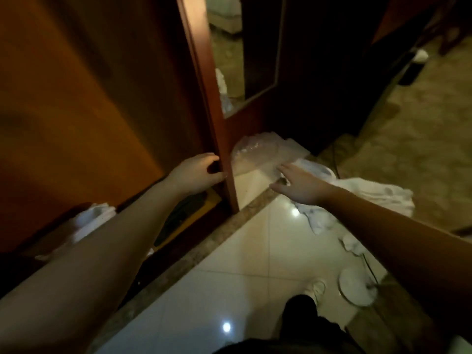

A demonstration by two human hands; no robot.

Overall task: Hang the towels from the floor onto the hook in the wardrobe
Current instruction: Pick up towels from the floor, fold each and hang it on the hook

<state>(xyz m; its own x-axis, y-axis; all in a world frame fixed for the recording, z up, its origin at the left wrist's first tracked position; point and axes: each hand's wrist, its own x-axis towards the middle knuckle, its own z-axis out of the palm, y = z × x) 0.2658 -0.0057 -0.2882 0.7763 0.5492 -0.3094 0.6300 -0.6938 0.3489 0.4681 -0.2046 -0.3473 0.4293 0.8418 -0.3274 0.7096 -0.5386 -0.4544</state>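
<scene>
White towels (pixel 367 198) lie crumpled on the floor at the right, partly under my right forearm. My right hand (pixel 298 186) reaches out above them with fingers spread and straight, holding nothing. My left hand (pixel 198 173) grips the edge of the brown wardrobe door (pixel 212 103), fingers curled round it. Another white towel (pixel 89 221) lies low inside the wardrobe at the left. The hook is out of sight.
A clear plastic bag (pixel 255 154) lies on the floor behind the door. The door carries a mirror (pixel 229 60). A white round object (pixel 357 287) with a cable sits on the tiles at lower right. My shoe (pixel 315 290) stands on the glossy white tiles (pixel 229 277).
</scene>
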